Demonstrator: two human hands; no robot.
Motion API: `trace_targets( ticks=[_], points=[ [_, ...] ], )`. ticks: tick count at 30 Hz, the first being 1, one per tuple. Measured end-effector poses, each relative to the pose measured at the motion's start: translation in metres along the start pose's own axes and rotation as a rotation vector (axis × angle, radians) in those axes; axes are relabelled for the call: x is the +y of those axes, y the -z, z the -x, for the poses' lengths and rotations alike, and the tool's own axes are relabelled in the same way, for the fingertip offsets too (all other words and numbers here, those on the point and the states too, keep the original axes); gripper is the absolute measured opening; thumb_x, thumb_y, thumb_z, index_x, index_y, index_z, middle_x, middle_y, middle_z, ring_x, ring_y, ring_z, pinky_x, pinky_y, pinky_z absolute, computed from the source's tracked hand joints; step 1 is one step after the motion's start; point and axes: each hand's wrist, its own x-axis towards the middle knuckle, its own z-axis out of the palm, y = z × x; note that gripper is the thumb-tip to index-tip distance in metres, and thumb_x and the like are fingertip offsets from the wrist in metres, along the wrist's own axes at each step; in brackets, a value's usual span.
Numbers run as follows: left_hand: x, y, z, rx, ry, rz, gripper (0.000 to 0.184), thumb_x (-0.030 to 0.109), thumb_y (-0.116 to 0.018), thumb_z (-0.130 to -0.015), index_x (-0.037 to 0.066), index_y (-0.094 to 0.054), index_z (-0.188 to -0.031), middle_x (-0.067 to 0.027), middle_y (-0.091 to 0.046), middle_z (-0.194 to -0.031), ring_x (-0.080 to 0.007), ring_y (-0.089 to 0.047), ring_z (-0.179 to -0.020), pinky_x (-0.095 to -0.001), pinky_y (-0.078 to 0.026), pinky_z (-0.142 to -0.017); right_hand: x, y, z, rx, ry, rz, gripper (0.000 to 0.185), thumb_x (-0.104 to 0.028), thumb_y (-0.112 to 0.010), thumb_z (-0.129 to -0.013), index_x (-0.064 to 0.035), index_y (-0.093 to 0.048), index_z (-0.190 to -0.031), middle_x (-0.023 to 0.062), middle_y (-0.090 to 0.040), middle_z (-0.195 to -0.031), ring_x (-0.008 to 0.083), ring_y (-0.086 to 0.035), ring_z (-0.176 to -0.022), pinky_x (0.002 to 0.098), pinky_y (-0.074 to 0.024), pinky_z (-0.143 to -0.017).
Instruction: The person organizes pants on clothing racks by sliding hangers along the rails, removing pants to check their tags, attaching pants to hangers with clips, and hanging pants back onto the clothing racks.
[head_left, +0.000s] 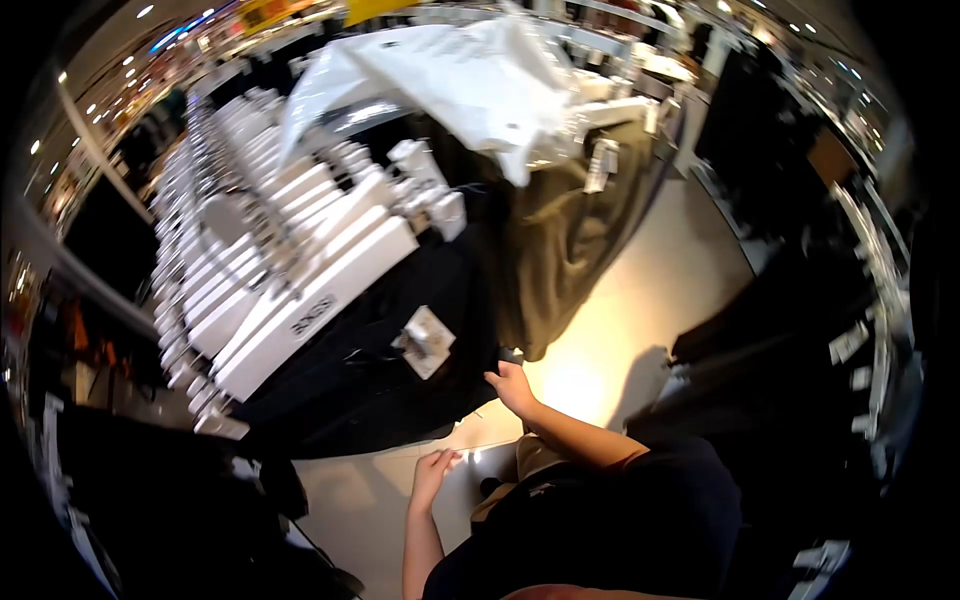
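Observation:
Black garments [330, 400] hang from a dense row of white hangers [310, 300], with a white tag [425, 342] on the front one. My right hand [513, 388] is at the right edge of the black cloth, beside the lower end of an olive-brown garment [560, 240]. Its fingers are bent, and whatever lies between them is hidden. Lower and to the left, my left hand [430, 472] is just below the garment's hem, its fingertips drawn together. Anything in that pinch is too small to make out.
Crumpled clear-and-white plastic [450, 75] lies across the top of the rack. Dark clothes [770, 340] with white tags hang along the right. More dark clothing [140, 480] stands at lower left. Pale floor [600, 310] shows between the racks.

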Motion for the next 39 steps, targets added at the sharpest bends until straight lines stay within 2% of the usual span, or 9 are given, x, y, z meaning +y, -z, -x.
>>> trace_targets(
  ticks=[1, 4, 7, 13, 17, 18, 25, 32, 39],
  points=[
    [0.018, -0.011, -0.014, -0.123, 0.017, -0.027, 0.022, 0.017, -0.052, -0.090, -0.001, -0.065, -0.087, -0.0064, -0.065, -0.087, -0.0143, -0.056, -0.087, -0.0244, -0.042, -0.076, 0.043, -0.007, -0.011, -0.021, 0.116, -0.433, 0.016, -0.009, -0.059, -0.083, 0.0042, -0.061, -0.093, 0.0051, -0.065, -0.084, 0.0077, -0.056, -0.078, 0.0247, -0.0456, -0.071],
    [0.059, -0.060, -0.061, -0.329, -0.279, -0.018, 0.032, 0.007, -0.058, -0.085, 0.000, -0.053, -0.116, -0.0100, -0.043, -0.130, -0.0195, -0.043, -0.119, -0.0292, -0.035, -0.097, 0.032, 0.030, 0.010, 0.062, 0.019, -0.182, 0.018, -0.012, -0.061, -0.083, 0.0034, -0.062, -0.094, 0.0057, -0.065, -0.085, 0.0088, -0.057, -0.079, 0.0238, -0.0457, -0.072],
    [0.106, -0.105, -0.111, -0.586, -0.274, 0.120, 0.050, 0.003, -0.055, -0.085, -0.002, -0.035, -0.131, -0.0136, -0.038, -0.134, -0.0217, -0.036, -0.125, -0.0328, -0.030, -0.103, 0.053, 0.072, 0.015, 0.111, 0.055, -0.417, 0.022, -0.013, -0.057, -0.086, 0.0028, -0.060, -0.101, 0.0097, -0.065, -0.092, 0.0142, -0.061, -0.082, 0.0252, -0.0464, -0.075],
    [0.172, -0.170, -0.209, 0.138, -0.564, -0.011, 0.090, 0.009, -0.069, -0.076, 0.000, -0.005, -0.138, -0.0190, -0.022, -0.140, -0.0305, -0.026, -0.129, -0.0370, -0.023, -0.105, 0.088, 0.171, 0.049, 0.397, -0.037, -0.486, 0.025, -0.012, -0.048, -0.089, 0.0036, -0.056, -0.107, 0.0126, -0.065, -0.094, 0.0170, -0.063, -0.082, 0.0238, -0.0461, -0.071],
    [0.187, -0.181, -0.247, -0.112, -0.278, 0.229, 0.033, 0.017, -0.062, -0.085, -0.005, -0.055, -0.107, -0.0107, -0.060, -0.103, -0.0190, -0.054, -0.095, -0.0320, -0.040, -0.085, 0.117, 0.221, 0.078, 0.571, -0.183, -0.628, 0.024, -0.012, -0.049, -0.088, 0.0035, -0.055, -0.105, 0.0132, -0.065, -0.089, 0.0172, -0.063, -0.077, 0.0236, -0.0467, -0.068],
    [0.188, -0.181, -0.255, -0.026, -0.091, 0.092, 0.030, 0.014, -0.060, -0.086, -0.006, -0.054, -0.106, -0.0110, -0.060, -0.102, -0.0201, -0.055, -0.093, -0.0313, -0.040, -0.084, 0.129, 0.230, 0.081, 0.599, -0.195, -0.646, 0.024, -0.011, -0.048, -0.088, 0.0044, -0.055, -0.106, 0.0146, -0.065, -0.089, 0.0182, -0.063, -0.076, 0.0247, -0.0483, -0.067],
    [0.185, -0.195, -0.272, 0.222, -0.353, -0.139, 0.027, 0.015, -0.050, -0.092, -0.010, -0.054, -0.103, -0.0134, -0.062, -0.103, -0.0183, -0.054, -0.088, -0.0310, -0.041, -0.081, 0.193, 0.288, 0.065, 0.509, -0.356, -0.692, 0.023, -0.013, -0.047, -0.089, 0.0009, -0.056, -0.105, 0.0119, -0.065, -0.089, 0.0161, -0.063, -0.073, 0.0245, -0.0470, -0.066],
    [0.194, -0.182, -0.264, 0.526, -0.193, -0.076, 0.046, 0.028, -0.046, -0.094, -0.004, -0.042, -0.061, -0.0020, -0.042, -0.054, -0.0117, -0.032, -0.054, -0.0327, -0.033, -0.052, 0.192, 0.330, 0.044, 0.350, -0.370, -0.607, 0.026, -0.020, -0.048, -0.091, -0.0014, -0.055, -0.107, 0.0083, -0.065, -0.091, 0.0138, -0.062, -0.078, 0.0241, -0.0457, -0.069],
    [0.204, -0.182, -0.256, 0.530, -0.195, 0.050, 0.044, 0.034, -0.041, -0.095, 0.001, -0.044, -0.067, -0.0005, -0.045, -0.064, -0.0110, -0.039, -0.061, -0.0295, -0.035, -0.056, 0.158, 0.329, 0.002, 0.057, -0.314, -0.467, 0.027, -0.021, -0.049, -0.090, -0.0026, -0.057, -0.108, 0.0058, -0.065, -0.092, 0.0124, -0.060, -0.081, 0.0254, -0.0442, -0.071]
  ],
)
